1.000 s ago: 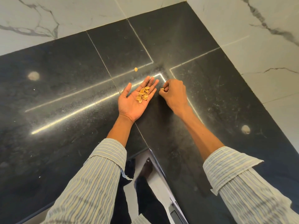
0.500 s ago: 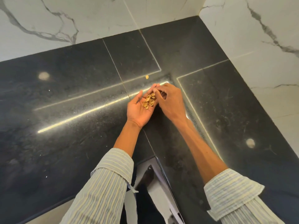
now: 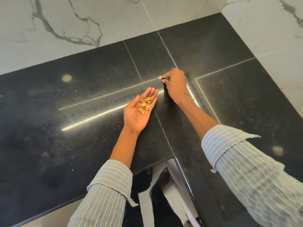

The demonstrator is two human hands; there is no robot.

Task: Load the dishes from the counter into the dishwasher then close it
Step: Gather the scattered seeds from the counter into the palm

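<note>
On the black counter, far from its front edge and near the inner corner, we see one loose shell at our right hand, whose curled fingertips pinch it. Our left hand lies palm up, fingers relaxed, carrying a small pile of shells; wide bare stone is around both hands

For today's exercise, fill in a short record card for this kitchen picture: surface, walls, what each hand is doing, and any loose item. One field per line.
Surface: black stone counter, in a corner
Walls: white marble tiles with grey veins
Left hand: palm up, flat, carrying a pile of nut shells
Right hand: fingers curled, fingertips at a single shell on the counter; whether it is gripped yet cannot be told
Clothing: striped sleeves, rolled back
Dishes or dishwasher: none in view
</note>
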